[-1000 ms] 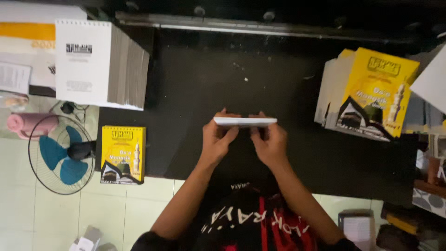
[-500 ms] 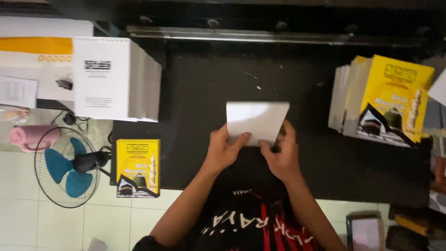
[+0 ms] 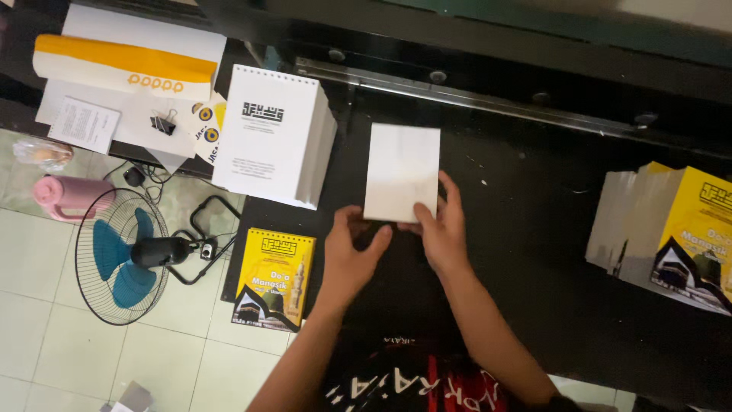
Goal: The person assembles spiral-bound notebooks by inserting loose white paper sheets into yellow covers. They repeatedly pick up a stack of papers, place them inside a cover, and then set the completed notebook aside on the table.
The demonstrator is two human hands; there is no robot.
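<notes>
A white stack of blank sheets (image 3: 402, 169) lies flat on the black table (image 3: 534, 290) in front of me. My right hand (image 3: 441, 229) grips its lower right corner, fingers on top. My left hand (image 3: 349, 255) sits just below the lower left corner with fingers loosely curled; its thumb reaches to the stack's bottom edge and it holds nothing.
A thick white spiral-bound block (image 3: 268, 137) stands left of the sheets, a yellow booklet (image 3: 274, 278) at the table's near left corner, and a pile of yellow-covered booklets (image 3: 682, 229) at the right. A metal rail (image 3: 473, 95) runs along the back. A floor fan (image 3: 126, 255) and pink bottle (image 3: 69, 194) are lower left.
The white stack, held up edge-on between both hands a second ago, has been tipped over and laid flat on the table. My left hand has come off it.
</notes>
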